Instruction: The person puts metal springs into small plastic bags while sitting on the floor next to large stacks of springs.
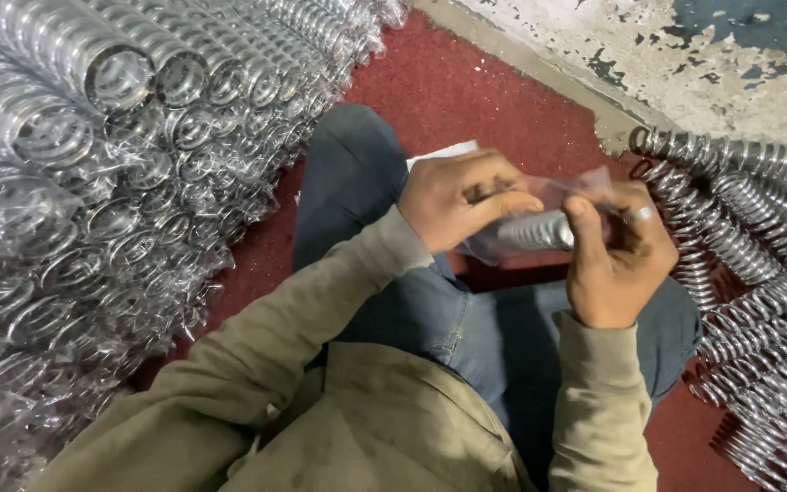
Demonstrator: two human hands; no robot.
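Gripping a clear, crinkled plastic bag [548, 205] at the centre of the frame, both hands work close together above the lap. The left hand [462, 200] is curled over the bag's left end, fingers bent down onto the film and thumb stretched along its upper edge. The right hand [617, 255] pinches the bag's right side, thumb pressed against the front; a silver ring sits on one finger. Inside the bag lies a shiny coiled metal spring [537, 230], lying roughly level between the two hands — its right end is hidden behind the right thumb.

Below the hands are blue denim trousers [466, 319] and the sleeves of an olive-drab jacket [339, 419]. A white sheet [444, 153] peeks out just behind the left hand.

At the left of the frame rises a large stack of bagged chrome springs [93, 182], their round ends facing the viewer. At the right edge lies a loose heap of bare metal springs [758, 273] — unwrapped and jumbled. Both piles rest on a dark red carpeted floor [448, 82]. A wall with peeling paint [685, 64] fills the upper right.
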